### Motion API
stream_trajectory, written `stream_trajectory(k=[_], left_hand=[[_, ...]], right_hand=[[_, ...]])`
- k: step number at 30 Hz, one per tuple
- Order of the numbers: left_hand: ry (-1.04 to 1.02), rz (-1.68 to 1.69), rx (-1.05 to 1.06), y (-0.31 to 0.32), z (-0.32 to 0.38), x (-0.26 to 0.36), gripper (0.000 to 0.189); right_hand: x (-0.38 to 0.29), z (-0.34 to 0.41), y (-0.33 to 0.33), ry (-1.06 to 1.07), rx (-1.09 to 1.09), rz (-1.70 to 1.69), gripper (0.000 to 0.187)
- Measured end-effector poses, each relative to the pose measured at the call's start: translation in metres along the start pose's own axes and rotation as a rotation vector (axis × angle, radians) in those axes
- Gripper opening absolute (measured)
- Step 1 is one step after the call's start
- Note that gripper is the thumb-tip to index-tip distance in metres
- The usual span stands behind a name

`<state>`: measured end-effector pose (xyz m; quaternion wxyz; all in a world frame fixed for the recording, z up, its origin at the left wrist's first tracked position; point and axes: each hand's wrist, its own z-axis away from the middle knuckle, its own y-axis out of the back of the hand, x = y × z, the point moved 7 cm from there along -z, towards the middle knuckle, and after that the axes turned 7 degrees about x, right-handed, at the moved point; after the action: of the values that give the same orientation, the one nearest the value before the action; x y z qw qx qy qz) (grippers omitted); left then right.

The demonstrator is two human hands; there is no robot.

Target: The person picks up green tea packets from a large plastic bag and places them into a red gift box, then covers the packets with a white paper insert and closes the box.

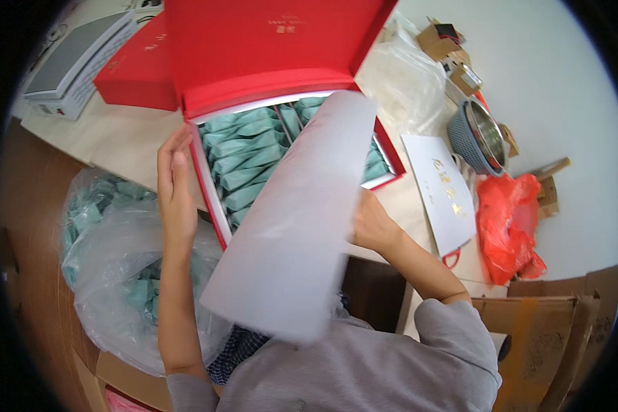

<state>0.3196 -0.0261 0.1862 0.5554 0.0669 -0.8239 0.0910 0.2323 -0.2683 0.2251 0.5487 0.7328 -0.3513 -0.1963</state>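
Observation:
In front of me a red gift box (284,51) stands with its lid raised. Rows of green wrapped packets (250,149) fill its tray, with thin dividers between some of them. A white translucent sheet (293,221), curved and slightly blurred, slants over the box and down towards my lap, hiding part of the packets. My right hand (373,221) grips the sheet's right edge; its fingertips are hidden behind it. Against the box's left wall rests my left hand (177,190), fingers extended upright and holding nothing.
A second red box (139,67) and a grey-and-white case (80,62) lie left. Below is a clear plastic bag (129,268) of green packets. To the right are a white paper bag (440,190), a blue basket with a metal bowl (476,136), a red plastic bag (510,226) and cardboard boxes (530,329).

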Motion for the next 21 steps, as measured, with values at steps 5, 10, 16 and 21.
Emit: stream_trajectory(k=[5,10,16,21], left_hand=[[0.100,-0.028,0.020,0.020,0.012,0.003,0.055],[0.184,0.043,0.042,0.031,0.013,-0.005,0.054],[0.124,-0.046,-0.045,0.007,0.010,-0.005,0.055],[0.084,-0.114,0.010,0.001,0.010,0.001,0.056]], right_hand=[[0.006,-0.009,-0.001,0.008,0.129,0.067,0.036],[0.020,0.007,0.007,-0.090,0.087,0.186,0.040],[0.019,0.008,0.007,-0.173,0.071,0.165,0.031],[0.027,0.004,0.006,-0.234,0.047,0.182,0.030]])
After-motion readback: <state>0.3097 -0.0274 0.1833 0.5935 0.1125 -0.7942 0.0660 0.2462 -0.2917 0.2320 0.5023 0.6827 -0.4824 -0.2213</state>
